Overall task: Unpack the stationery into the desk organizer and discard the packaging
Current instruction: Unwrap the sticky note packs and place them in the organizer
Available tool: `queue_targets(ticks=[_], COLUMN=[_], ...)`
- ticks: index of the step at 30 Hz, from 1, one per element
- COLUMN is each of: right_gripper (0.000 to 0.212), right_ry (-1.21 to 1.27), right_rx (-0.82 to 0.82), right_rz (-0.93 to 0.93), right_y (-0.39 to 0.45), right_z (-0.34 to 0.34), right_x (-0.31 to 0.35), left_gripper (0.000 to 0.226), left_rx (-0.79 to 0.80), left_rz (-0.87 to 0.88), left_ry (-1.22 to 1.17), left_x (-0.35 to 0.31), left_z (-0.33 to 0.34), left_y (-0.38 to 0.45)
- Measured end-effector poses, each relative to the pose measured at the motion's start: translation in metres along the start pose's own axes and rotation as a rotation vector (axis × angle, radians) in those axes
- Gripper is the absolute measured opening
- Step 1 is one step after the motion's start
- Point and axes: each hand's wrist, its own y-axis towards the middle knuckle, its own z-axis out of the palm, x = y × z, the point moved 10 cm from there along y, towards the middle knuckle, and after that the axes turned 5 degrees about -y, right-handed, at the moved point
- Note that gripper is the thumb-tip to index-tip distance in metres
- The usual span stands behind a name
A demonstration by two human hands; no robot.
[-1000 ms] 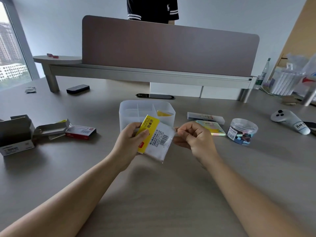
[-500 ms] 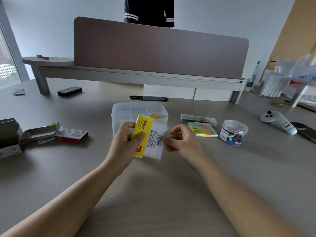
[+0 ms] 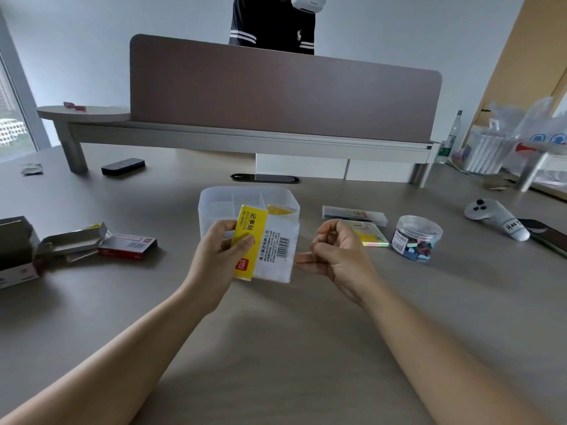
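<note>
While my left hand (image 3: 219, 256) pinches the sticky-note pack (image 3: 264, 244) before the organizer (image 3: 214, 199), my right hand (image 3: 334, 256) nips its wrapper edge; I judge unwrapping underway; next needs a clean tear.

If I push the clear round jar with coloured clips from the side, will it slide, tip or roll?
The jar stands upright on its flat base and looks wider than tall, so it would probably slide rather than tip. The desk looks smooth, which favours sliding. The clips fill only its lower part, so it is likely light and may rattle.
</note>
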Motion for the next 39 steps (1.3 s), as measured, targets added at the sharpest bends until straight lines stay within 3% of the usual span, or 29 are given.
queue_targets(ticks=[3,8,13,23,35,39], right_gripper=[0.031,0.035,0.015,0.012,0.005,0.006], right_ry=[-0.134,-0.561,-0.629,-0.246,0.071,-0.018], right_rx=[-0.043,-0.152,-0.099,0.035,0.142,0.116], right_rz=[-0.039,-0.241,-0.200,-0.006,0.098,0.039], right_y=[0.001,-0.002,-0.002,0.010,0.058,0.082], right_z=[-0.001,0.002,0.017,0.046,0.086,0.089], right_x=[0.002,0.029,0.034,0.025,0.047,0.058], left_gripper=[0.011,0.007,0.007,0.015,0.011,0.009], left_rx=[-0.002,-0.002,-0.035,0.060,-0.143,-0.166], left_rz=[-0.038,-0.074,-0.062,-0.072,0.084,0.114], left_ry=[-0.054,-0.117,-0.171,-0.151,0.000,0.028], left_x=[0.002,-0.001,-0.008,-0.022,-0.077,-0.083], left_z=[-0.002,-0.005,-0.010,-0.015,-0.064,-0.075], left_y=[0.000,-0.002,-0.005,-0.014,0.026,0.048])
